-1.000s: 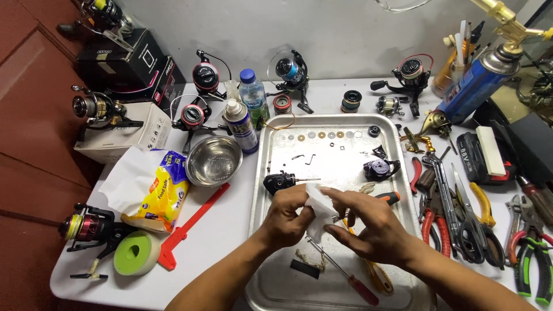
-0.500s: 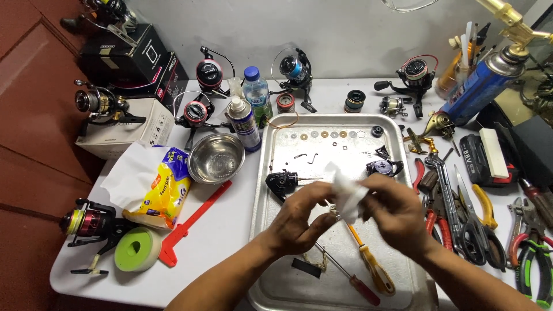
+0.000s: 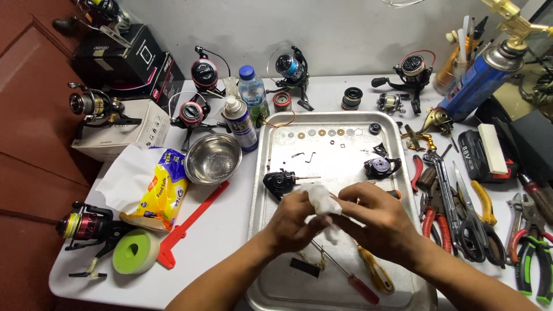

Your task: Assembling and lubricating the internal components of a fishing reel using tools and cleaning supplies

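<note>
Currently both hands met over the middle of the metal tray (image 3: 271, 150), working a wad of white tissue (image 3: 320, 199). Left hand (image 3: 295, 222) was closed, thumb and fingers pinching the wad from below-left; right hand (image 3: 377, 222) was closed too, fingertips pressed against the wad's right side. Whether a small part sat inside the tissue could not be told.

Handling, judged: the tissue looked soft, very light, crushable and easily torn, not slippery; a pinch at the bunched centre seemed the sensible hold, with loose tails left free.

Surface: tray was thin shiny sheet metal with a raised rim, likely slick, so small parts could skate. A row of small washers (image 3: 322, 132) lay along its far edge. A black reel body (image 3: 279, 182) lay just left of the hands, a purple reel part (image 3: 380, 167) to their upper right. A red-handled screwdriver (image 3: 354, 279) and a yellow-handled screwdriver (image 3: 375, 275) lay near the wrists.

Room: white table (image 3: 224, 230) was crowded. Steel bowl (image 3: 216, 158) and spray can (image 3: 241, 122) stood left of the tray, pliers (image 3: 527, 253) among the tools at right, fishing reels along the back.
</note>
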